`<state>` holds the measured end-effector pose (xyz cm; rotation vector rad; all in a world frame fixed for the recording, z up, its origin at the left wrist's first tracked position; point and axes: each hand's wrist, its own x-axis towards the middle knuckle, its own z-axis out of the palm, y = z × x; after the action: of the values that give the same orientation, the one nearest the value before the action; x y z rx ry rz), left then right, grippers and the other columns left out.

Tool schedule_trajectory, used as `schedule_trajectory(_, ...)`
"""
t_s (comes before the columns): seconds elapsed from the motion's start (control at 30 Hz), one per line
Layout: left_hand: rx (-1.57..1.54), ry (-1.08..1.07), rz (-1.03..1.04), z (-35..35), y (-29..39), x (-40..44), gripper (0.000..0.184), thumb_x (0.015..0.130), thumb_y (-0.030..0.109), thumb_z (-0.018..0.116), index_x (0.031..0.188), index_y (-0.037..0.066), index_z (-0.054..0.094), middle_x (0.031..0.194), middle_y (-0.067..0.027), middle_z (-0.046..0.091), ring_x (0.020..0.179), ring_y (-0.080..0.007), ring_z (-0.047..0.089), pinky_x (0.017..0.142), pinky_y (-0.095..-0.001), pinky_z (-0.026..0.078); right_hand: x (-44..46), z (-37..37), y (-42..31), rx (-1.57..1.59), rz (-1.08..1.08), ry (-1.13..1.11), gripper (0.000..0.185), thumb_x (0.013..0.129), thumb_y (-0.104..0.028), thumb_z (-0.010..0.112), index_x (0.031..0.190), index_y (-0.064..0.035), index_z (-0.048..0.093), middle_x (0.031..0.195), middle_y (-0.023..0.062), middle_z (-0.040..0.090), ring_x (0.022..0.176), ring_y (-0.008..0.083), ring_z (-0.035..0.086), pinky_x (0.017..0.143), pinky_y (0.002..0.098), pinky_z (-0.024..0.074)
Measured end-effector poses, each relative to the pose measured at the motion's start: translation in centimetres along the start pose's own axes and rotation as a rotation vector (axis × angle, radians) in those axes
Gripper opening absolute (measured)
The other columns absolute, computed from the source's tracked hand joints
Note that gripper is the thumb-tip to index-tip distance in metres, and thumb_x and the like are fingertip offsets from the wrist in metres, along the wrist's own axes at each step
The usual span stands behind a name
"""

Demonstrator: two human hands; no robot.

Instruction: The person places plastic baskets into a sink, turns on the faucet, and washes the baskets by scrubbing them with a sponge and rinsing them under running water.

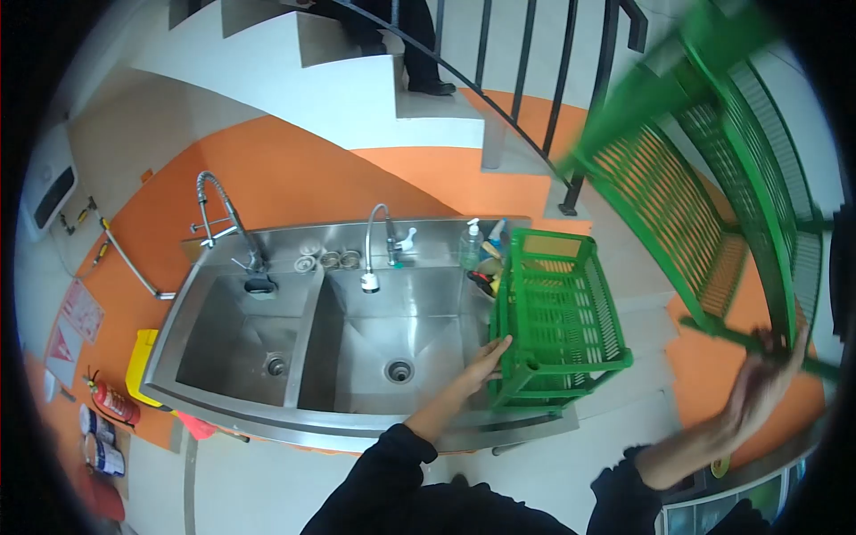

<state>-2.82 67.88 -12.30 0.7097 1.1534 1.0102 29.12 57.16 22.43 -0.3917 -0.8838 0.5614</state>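
Note:
My left hand (487,360) grips the near left corner of a green plastic basket (575,366), which stands on the right end of the steel sink (374,419). In my right hand (760,385), a larger green plastic rack (646,169) with slatted panels is held up and tilted at the right. Its upper part is smeared by motion. The fingers of my right hand are wrapped round its lower bar. Just behind the basket stand a clear pump bottle (471,245) and some small items, partly hidden by it.
The sink has two basins, a spring faucet (234,223) and a curved faucet (369,241). Behind it, a staircase (357,107) with a black railing (526,129) rises; a person's legs (423,53) are on it. A fire extinguisher (114,403) and paint cans (102,455) stand at left.

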Motion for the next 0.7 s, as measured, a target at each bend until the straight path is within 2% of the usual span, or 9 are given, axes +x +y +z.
schedule_trajectory(0.07, -0.174, 0.019, 0.078, 0.4, 3.5, -3.8, 0.071, 0.080, 0.056, 0.054, 0.132, 0.011, 0.033, 0.122, -0.0077, 0.046, 0.095, -0.0165, 0.049, 0.084, -0.0332, 0.043, -1.1, 6.8, 3.0, 0.181, 0.135, -0.188, 0.023, 0.087, -0.027, 0.056, 0.096, -0.0060, 0.053, 0.077, 0.0050, 0.050, 0.070, 0.0133, 0.047, 0.072, 0.0284, 0.0388)
schedule_trajectory(0.1, -0.245, 0.066, 0.152, -2.4, 2.6, -2.2, 0.066, 0.082, 0.054, 0.053, 0.129, 0.012, 0.036, 0.118, -0.0077, 0.048, 0.096, -0.0166, 0.050, 0.083, -0.0330, 0.044, -3.2, 11.5, 4.5, 0.102, 0.116, -0.050, 0.022, 0.086, -0.027, 0.058, 0.092, -0.0066, 0.053, 0.078, 0.0050, 0.054, 0.065, 0.0125, 0.049, 0.066, 0.0271, 0.0403)
schedule_trajectory(0.23, -0.869, 0.457, 0.684, -15.1, 4.7, -9.3, 0.034, 0.086, 0.042, 0.049, 0.107, 0.014, 0.047, 0.108, -0.0083, 0.052, 0.097, -0.0203, 0.051, 0.083, -0.0334, 0.042, -11.5, 19.8, 11.8, 0.092, 0.418, -0.152, 0.023, 0.082, -0.027, 0.064, 0.082, -0.0065, 0.052, 0.073, 0.0016, 0.053, 0.062, 0.0079, 0.049, 0.056, 0.0233, 0.0400)
schedule_trajectory(0.27, -0.944, 0.409, 0.796, -20.5, 3.4, -11.4, 0.037, 0.085, 0.046, 0.046, 0.104, 0.014, 0.048, 0.108, -0.0075, 0.052, 0.099, -0.0216, 0.050, 0.085, -0.0363, 0.039, -14.1, 20.1, 13.9, 0.025, 0.574, -0.141, 0.029, 0.080, -0.029, 0.066, 0.086, -0.0052, 0.051, 0.072, 0.0018, 0.052, 0.060, 0.0078, 0.048, 0.057, 0.0224, 0.0392)
schedule_trajectory(0.33, -0.868, 0.764, 0.885, -22.2, 5.6, -19.0, 0.050, 0.085, 0.055, 0.038, 0.108, 0.012, 0.049, 0.114, -0.0092, 0.051, 0.105, -0.0241, 0.046, 0.093, -0.0427, 0.029, -19.6, 19.5, 19.4, -0.016, 0.704, -0.199, 0.048, 0.078, -0.033, 0.068, 0.104, 0.0003, 0.046, 0.085, 0.0022, 0.052, 0.070, 0.0080, 0.043, 0.061, 0.0232, 0.0370)
schedule_trajectory(0.47, -0.408, 0.711, 0.813, -25.7, 2.7, -25.7, 0.070, 0.085, 0.061, 0.033, 0.134, 0.011, 0.032, 0.129, -0.0119, 0.042, 0.121, -0.0251, 0.036, 0.099, -0.0426, 0.024, -30.0, 12.1, 29.5, -0.059, 0.848, -0.398, 0.051, 0.082, -0.009, 0.060, 0.126, -0.0004, 0.037, 0.122, 0.0097, 0.046, 0.110, 0.0181, 0.043, 0.092, 0.0302, 0.0344)
schedule_trajectory(0.57, -0.284, 0.408, 0.630, -26.8, -1.6, -23.5, 0.086, 0.079, 0.071, 0.029, 0.138, 0.009, 0.022, 0.141, -0.0135, 0.027, 0.130, -0.0275, 0.025, 0.106, -0.0408, 0.016, -34.9, 6.5, 34.8, -0.096, 0.962, -0.473, 0.049, 0.082, -0.008, 0.059, 0.125, -0.0008, 0.037, 0.119, 0.0102, 0.045, 0.106, 0.0192, 0.044, 0.091, 0.0326, 0.0354)
schedule_trajectory(0.6, -0.192, 0.416, 0.696, -25.4, -0.4, -22.7, 0.083, 0.083, 0.068, 0.023, 0.138, 0.006, 0.022, 0.138, -0.0111, 0.033, 0.122, -0.0231, 0.036, 0.102, -0.0374, 0.024, -36.3, 5.1, 36.4, -0.100, 0.969, -0.478, 0.049, 0.082, -0.008, 0.059, 0.125, -0.0008, 0.037, 0.119, 0.0102, 0.045, 0.106, 0.0192, 0.044, 0.091, 0.0326, 0.0354)
schedule_trajectory(0.7, -0.189, 0.274, 0.522, -26.8, -0.6, -20.9, 0.089, 0.078, 0.074, 0.025, 0.135, 0.005, 0.027, 0.130, -0.0161, 0.041, 0.124, -0.0260, 0.034, 0.102, -0.0396, 0.021, -39.5, 1.7, 39.6, -0.168, 1.280, -0.144, 0.055, 0.080, -0.014, 0.062, 0.127, -0.0019, 0.033, 0.119, 0.0105, 0.044, 0.104, 0.0209, 0.044, 0.089, 0.0346, 0.0366)
